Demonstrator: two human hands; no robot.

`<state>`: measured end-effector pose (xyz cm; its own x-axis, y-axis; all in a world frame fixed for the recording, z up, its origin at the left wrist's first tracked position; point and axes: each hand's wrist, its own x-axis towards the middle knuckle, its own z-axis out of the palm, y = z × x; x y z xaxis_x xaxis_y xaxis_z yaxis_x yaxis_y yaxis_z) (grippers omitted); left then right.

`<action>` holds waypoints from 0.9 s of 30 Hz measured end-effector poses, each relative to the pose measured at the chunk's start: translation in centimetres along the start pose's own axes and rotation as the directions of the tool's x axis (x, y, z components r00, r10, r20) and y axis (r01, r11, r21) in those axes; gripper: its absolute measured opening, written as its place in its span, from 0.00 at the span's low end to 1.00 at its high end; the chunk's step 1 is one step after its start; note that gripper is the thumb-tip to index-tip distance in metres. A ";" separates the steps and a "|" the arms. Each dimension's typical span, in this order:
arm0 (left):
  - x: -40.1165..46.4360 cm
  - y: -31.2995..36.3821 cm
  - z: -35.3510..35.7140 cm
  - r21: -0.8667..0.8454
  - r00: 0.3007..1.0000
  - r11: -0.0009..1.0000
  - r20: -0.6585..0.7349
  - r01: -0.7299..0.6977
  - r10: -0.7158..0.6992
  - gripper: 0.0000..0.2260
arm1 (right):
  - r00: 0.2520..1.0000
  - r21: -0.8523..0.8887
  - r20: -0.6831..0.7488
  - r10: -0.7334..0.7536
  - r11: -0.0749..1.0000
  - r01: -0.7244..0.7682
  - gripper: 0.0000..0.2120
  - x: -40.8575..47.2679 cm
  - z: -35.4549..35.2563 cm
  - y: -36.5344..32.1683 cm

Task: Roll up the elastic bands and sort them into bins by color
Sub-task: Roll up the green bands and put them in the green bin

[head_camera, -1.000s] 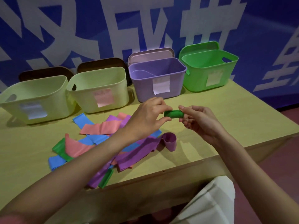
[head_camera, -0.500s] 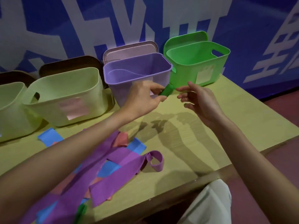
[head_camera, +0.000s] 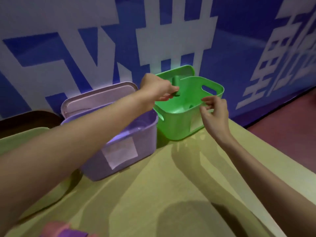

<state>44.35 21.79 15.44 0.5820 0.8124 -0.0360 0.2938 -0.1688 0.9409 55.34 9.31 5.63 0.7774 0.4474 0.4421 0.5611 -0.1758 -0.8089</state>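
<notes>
Rolled green elastic band (head_camera: 176,87) hangs over the open green plastic bin (head_camera: 181,124), pinched in the left hand (head_camera: 158,87); the right hand (head_camera: 214,112) hovers beside the bin's near rim, fingers loosely curled, holding nothing. Next to it on the yellow-green counter (head_camera: 171,185) stands a purple plastic bin (head_camera: 123,151); each bin's front paper label is too blurred to read.
</notes>
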 end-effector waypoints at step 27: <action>14.1 -5.1 11.8 0.491 0.790 0.774 0.245 0.399 -0.563 0.07 | 1.000 -0.313 -0.006 -0.005 0.950 0.003 0.09 7.8 1.2 2.1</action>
<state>59.99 27.52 6.11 0.4801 0.5995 -0.6404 0.8322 -0.0805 0.5486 62.25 13.53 6.91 0.7760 0.4434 0.4485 0.6244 -0.4398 -0.6456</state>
